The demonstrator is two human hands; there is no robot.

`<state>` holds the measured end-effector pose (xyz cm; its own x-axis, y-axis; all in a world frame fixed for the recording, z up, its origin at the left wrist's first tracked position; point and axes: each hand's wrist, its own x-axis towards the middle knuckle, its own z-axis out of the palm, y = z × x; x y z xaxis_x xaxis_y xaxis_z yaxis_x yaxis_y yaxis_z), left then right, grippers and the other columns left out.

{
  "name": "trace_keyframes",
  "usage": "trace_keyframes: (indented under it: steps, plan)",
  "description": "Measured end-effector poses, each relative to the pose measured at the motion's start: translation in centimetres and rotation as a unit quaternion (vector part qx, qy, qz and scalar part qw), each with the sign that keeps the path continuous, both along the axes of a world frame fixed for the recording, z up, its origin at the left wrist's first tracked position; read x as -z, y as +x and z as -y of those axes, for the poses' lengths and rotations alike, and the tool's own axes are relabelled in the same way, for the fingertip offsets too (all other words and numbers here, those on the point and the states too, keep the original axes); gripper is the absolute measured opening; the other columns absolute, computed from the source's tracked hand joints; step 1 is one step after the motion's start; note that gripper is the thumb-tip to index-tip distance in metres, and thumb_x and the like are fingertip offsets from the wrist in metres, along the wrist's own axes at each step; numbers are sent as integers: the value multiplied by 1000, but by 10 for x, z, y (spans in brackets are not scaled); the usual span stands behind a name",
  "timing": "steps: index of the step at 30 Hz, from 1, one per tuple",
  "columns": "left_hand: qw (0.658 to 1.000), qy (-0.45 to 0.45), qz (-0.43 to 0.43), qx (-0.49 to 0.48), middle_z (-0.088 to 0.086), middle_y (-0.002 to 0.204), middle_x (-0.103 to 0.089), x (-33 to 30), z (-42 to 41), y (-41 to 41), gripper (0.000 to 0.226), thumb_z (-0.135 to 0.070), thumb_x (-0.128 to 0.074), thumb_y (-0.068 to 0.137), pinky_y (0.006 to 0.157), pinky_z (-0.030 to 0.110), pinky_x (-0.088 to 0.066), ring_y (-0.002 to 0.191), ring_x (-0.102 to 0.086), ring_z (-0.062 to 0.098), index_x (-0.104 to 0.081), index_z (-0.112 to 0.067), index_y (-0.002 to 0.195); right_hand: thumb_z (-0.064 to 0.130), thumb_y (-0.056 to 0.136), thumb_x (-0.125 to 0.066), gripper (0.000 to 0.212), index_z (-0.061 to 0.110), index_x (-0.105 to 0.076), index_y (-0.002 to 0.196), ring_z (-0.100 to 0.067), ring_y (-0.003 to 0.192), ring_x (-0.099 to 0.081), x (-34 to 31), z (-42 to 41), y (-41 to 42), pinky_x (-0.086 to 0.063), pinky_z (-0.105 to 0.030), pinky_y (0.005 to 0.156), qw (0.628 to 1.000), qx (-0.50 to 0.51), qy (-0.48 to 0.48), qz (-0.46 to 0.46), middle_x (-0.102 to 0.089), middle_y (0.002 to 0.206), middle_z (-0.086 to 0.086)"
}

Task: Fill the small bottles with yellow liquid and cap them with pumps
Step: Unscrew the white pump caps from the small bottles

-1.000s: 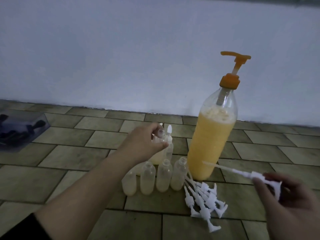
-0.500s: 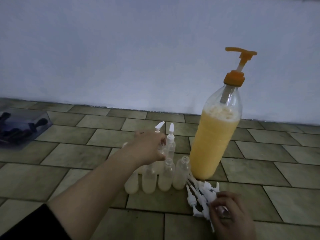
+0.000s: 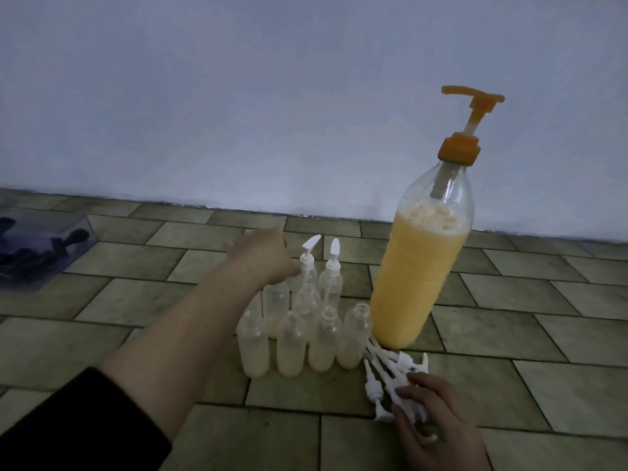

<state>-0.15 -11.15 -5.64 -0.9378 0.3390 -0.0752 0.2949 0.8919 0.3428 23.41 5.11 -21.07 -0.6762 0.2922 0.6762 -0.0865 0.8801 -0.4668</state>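
Four uncapped small bottles (image 3: 302, 341) are ranged beside the big bottle (image 3: 418, 277), bare tiled floor (image 3: 560, 379) rightward. Left hand (image 3: 261, 256) is outstretched, grip unclear; right hand (image 3: 438, 423) pinches loose pumps (image 3: 387, 379).

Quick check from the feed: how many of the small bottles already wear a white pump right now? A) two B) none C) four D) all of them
A: only two capped small bottles show white pumps, at the back of the group; the front-row open bottles have bare necks, and the loose pumps lie on the floor under the right hand.
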Motion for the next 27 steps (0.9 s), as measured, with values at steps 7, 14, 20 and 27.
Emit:
trace_keyframes:
  steps: [7, 14, 20, 27]
  plan:
    - [981, -89, 142, 100, 6, 110, -64, -5, -13, -19, 53, -28, -77, 72, 87, 38, -53, 97, -65, 29, -59, -22, 121, 37, 71, -59, 22, 39, -56, 93, -3, 95, -55, -6, 2, -2, -39, -7, 89, 999, -6, -29, -18, -53, 106, 17]
    - [974, -53, 187, 118, 4, 107, -63, 6, -15, -27, 43, -23, -75, 73, 92, 42, -51, 101, -61, 25, -61, -25, 114, 34, 72, -60, 18, 35, -58, 90, -4, 96, -55, -10, 3, -4, -41, -11, 88, 999, -12, -27, -42, -55, 104, 14]
    - [976, -4, 184, 113, 7, 106, -66, 14, -13, -31, 35, -27, -74, 72, 92, 42, -50, 99, -62, 25, -64, -21, 105, 51, 87, -49, 17, 36, -56, 92, 4, 98, -54, -21, 9, -6, -43, -11, 83, 998, -10, -39, -43, -58, 101, 14]
    - [966, 204, 150, 44, 2, 108, -65, -5, 0, -24, 36, -25, -78, 72, 87, 31, -46, 100, -59, 17, -66, -14, 104, 29, 80, -57, 16, 28, -55, 95, 5, 98, -52, -65, 21, -22, -46, -26, 82, 993, 15, -4, -121, -58, 100, 14]
